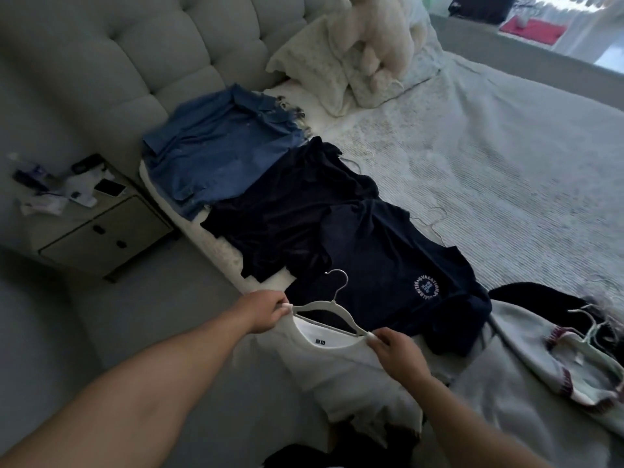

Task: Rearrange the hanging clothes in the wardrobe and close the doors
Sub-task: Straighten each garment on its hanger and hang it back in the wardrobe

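Here, both hands (pixel 266 312) on hanger (pixel 329 312).

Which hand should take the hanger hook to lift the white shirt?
Left, probably. The left hand pinches the hanger end nearer the hook; the right hand holds the far end.

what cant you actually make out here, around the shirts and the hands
- Wardrobe and its doors: nowhere in the head view.
- White shirt: hem hidden behind the right forearm and dark cloth at the bottom edge.
- Left hand and right hand: fingertips at the ends of the white hanger are blurred.
- Navy shirt: round logo lettering too small to read fully.
- Nightstand: clutter too blurred to identify.
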